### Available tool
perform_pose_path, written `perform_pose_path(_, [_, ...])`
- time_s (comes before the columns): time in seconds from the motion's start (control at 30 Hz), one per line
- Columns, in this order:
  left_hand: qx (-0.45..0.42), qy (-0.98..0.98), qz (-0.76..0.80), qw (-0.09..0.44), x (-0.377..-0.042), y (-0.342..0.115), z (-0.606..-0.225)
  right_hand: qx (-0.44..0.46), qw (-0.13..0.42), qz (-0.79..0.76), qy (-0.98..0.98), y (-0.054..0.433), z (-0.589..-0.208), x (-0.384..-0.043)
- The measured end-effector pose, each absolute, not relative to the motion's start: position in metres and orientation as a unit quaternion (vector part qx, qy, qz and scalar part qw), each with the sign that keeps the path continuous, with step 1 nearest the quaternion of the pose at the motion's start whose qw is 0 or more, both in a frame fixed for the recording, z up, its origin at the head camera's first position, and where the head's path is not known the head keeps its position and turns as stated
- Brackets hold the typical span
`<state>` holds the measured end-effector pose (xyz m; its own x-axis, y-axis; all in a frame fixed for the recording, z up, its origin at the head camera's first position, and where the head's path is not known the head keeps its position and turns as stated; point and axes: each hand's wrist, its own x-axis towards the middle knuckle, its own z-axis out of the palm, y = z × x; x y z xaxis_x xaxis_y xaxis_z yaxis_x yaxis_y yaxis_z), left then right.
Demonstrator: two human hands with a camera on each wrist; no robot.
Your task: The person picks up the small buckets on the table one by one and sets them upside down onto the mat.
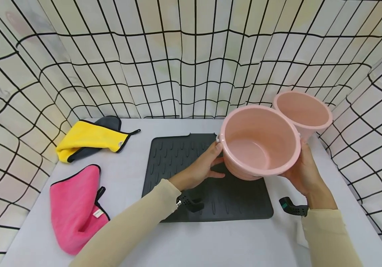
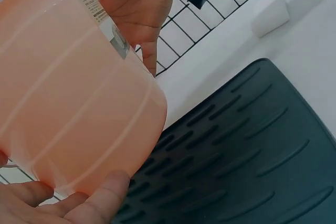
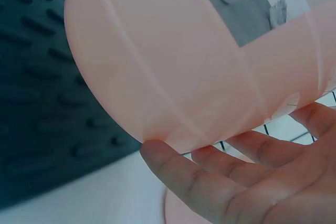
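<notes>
A pink plastic bucket (image 1: 257, 144) is held up, tilted so its inside shows, over the right part of a dark ridged mat (image 1: 207, 204). My left hand (image 1: 201, 168) grips its left side, the thumb near the rim. On the opposite side my right hand (image 1: 304, 172) holds the wall, its palm partly hidden by the bucket. The right wrist view shows the fingers (image 3: 184, 174) spread along the lower wall (image 3: 157, 66). A printed label (image 2: 107, 24) is stuck to the bucket's side in the left wrist view.
Behind the held bucket, at the right, stands another pink bucket (image 1: 302, 107). Yellow cloth (image 1: 94, 137) over a dark grey piece (image 1: 108, 122) and pink cloth (image 1: 75, 207) lie at left. Black wire grid (image 1: 195, 61) encloses the white table (image 1: 231, 244); a small white object (image 1: 301, 235) lies near the right forearm.
</notes>
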<state>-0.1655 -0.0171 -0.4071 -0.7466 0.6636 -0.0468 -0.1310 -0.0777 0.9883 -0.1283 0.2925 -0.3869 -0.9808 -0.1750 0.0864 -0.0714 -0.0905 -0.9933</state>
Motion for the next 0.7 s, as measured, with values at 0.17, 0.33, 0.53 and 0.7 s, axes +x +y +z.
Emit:
perform_pose_path(0.17, [0.204, 0.611, 0.714, 0.275, -0.168, -0.027, -0.408, -0.087, 0.035, -0.736, 0.671, 0.279, -0.389, -0.136])
perform_pose_path(0.33, [0.197, 0.61, 0.721, 0.264, -0.169, -0.043, -0.408, -0.08, 0.035, -0.734, 0.674, 0.263, -0.391, -0.145])
perform_pose_path(0.53, [0.188, 0.608, 0.729, 0.253, -0.17, -0.062, -0.409, -0.082, 0.055, -0.728, 0.678, 0.245, -0.391, -0.155])
perform_pose_path(0.7, [0.174, 0.601, 0.742, 0.24, -0.171, -0.073, -0.407, -0.096, 0.067, -0.726, 0.677, 0.232, -0.39, -0.163])
